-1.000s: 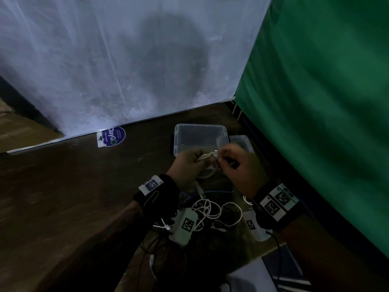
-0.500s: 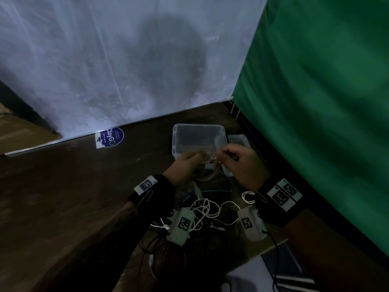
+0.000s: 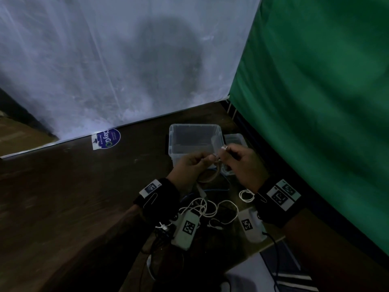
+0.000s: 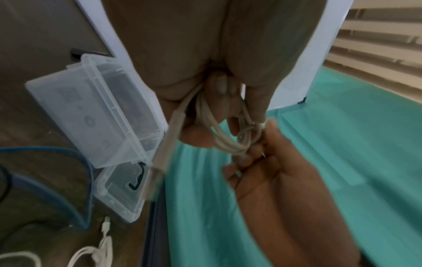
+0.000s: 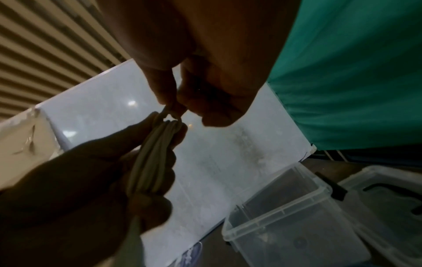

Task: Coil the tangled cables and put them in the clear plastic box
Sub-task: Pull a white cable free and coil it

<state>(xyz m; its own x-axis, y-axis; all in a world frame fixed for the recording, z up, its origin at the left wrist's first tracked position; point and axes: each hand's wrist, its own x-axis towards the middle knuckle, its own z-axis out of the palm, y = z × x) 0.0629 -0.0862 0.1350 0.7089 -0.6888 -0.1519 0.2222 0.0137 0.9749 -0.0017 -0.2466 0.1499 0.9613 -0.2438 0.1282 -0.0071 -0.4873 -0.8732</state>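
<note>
A coiled white cable [image 3: 208,175] hangs between two hands just in front of the clear plastic box [image 3: 194,142], which sits at 12 o'clock from the hands on a dark wooden table [image 3: 84,186]. The left hand [image 3: 189,167] grips the bundled loops; the right hand [image 3: 242,163] pinches the cable's loose end, now raised higher than half a second ago, apparently wrapping it around the coil. That suggests this cable is nearly ready for the box, which looks empty. At 6 o'clock, more white cables [image 3: 210,209] remain tangled; a blue cable [image 4: 57,162] curves nearby, and the lid [image 3: 234,139] lies at the box's 3 o'clock.
</note>
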